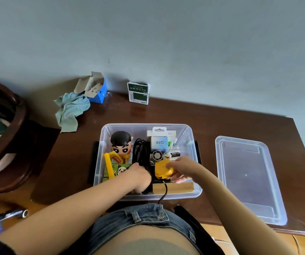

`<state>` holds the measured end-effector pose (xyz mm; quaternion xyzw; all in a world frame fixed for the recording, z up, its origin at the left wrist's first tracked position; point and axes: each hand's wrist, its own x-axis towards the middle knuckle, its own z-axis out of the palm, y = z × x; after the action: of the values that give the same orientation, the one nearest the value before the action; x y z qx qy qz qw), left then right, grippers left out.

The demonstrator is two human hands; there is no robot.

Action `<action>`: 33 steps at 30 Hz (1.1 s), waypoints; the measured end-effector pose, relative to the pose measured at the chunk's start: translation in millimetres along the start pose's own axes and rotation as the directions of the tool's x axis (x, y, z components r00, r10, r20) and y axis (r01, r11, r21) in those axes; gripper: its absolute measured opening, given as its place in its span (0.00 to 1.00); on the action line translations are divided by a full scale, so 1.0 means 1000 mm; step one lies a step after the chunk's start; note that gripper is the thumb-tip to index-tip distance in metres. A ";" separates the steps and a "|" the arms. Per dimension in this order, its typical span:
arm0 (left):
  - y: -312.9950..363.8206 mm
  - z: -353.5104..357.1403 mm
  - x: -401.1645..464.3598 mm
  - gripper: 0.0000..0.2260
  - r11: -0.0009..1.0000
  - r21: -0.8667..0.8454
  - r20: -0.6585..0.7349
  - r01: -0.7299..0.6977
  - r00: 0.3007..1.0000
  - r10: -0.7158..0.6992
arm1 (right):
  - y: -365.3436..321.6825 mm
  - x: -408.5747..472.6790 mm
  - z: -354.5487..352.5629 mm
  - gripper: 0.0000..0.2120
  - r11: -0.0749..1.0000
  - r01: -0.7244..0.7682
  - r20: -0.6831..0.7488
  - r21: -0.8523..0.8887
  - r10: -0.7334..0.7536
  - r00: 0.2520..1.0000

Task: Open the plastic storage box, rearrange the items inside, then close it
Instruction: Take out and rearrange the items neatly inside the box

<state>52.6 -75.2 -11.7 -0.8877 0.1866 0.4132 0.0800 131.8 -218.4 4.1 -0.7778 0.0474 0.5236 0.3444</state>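
The clear storage box point(192, 150) sits open on the dark bench point(221, 122), its lid point(249, 179) lying flat just right of it. Inside the box, the right hand point(182, 168) grips a yellow gadget point(161, 170) — cord trailing over the near wall. The left hand point(140, 176) reaches among the black cables point(141, 150); whether it grips any, I cannot tell.

Home: wooden table point(221, 126), toy-filled box point(184, 133).
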 end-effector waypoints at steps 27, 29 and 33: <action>-0.011 0.008 0.018 0.13 0.998 -0.052 -0.066 -0.035 0.997 0.031 | 0.022 0.042 0.012 0.10 0.988 0.025 -0.052 -0.154 -0.034 0.998; -0.012 0.009 0.017 0.13 0.999 -0.034 -0.085 -0.039 0.996 0.036 | 0.023 0.043 0.011 0.14 0.970 0.027 -0.094 -0.241 -0.051 0.994; -0.011 0.009 0.015 0.13 0.999 -0.002 -0.085 -0.038 0.996 0.038 | 0.024 0.043 0.013 0.14 0.902 0.017 -0.141 -0.430 -0.086 0.986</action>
<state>59.1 -66.2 -29.1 -0.9010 0.2060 0.3767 0.0625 130.5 -216.6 -46.9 -0.8741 -0.0623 0.4491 0.1745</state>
